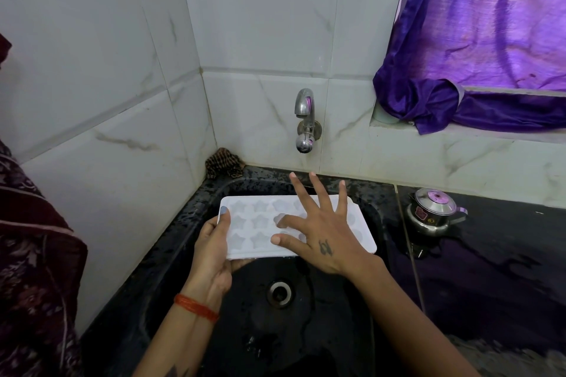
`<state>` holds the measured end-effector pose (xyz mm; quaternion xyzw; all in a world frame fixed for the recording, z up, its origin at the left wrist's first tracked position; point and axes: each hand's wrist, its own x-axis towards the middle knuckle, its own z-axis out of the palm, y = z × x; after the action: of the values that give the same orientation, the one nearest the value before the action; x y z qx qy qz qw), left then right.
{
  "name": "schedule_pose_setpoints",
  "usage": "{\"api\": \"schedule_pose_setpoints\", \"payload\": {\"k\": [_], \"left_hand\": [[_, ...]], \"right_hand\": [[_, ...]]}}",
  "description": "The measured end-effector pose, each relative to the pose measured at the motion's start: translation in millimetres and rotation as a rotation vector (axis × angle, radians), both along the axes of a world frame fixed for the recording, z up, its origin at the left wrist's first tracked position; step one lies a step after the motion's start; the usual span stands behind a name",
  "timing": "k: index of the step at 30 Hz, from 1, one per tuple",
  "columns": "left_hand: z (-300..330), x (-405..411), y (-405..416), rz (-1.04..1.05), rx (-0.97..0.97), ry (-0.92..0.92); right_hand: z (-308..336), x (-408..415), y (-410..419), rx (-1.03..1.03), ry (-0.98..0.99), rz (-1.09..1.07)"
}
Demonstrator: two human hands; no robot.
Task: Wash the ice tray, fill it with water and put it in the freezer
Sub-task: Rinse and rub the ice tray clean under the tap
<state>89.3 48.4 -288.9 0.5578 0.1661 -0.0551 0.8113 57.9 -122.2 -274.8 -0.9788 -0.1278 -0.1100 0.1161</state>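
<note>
the white ice tray (260, 225) hangs level over the black sink (306, 330), below the tap (304, 119). it looks light, thin plastic, likely slick when wet (star moulds offer little purchase), so the rim is the best hold. the left hand (214, 254) grips its left end, thumb on top. the right hand (321, 236) lies spread across it, fingers straight, gripping nothing.

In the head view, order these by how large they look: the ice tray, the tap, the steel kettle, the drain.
Largest to smallest:
1. ice tray
2. steel kettle
3. tap
4. drain
The kettle and tap look close in size.
</note>
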Motion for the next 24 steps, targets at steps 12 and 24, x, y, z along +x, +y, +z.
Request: {"api": "schedule_pose_setpoints", "payload": {"k": [12, 24], "left_hand": [[0.1, -1.6, -1.2, 0.006, 0.017, -0.004], [0.0, -1.2, -1.1, -0.003, 0.022, 0.000]], "right_hand": [[-4.5, -0.6, -2.0, -0.032, -0.043, -0.058], [-4.9, -1.2, -2.7, 0.049, -0.027, -0.010]]}}
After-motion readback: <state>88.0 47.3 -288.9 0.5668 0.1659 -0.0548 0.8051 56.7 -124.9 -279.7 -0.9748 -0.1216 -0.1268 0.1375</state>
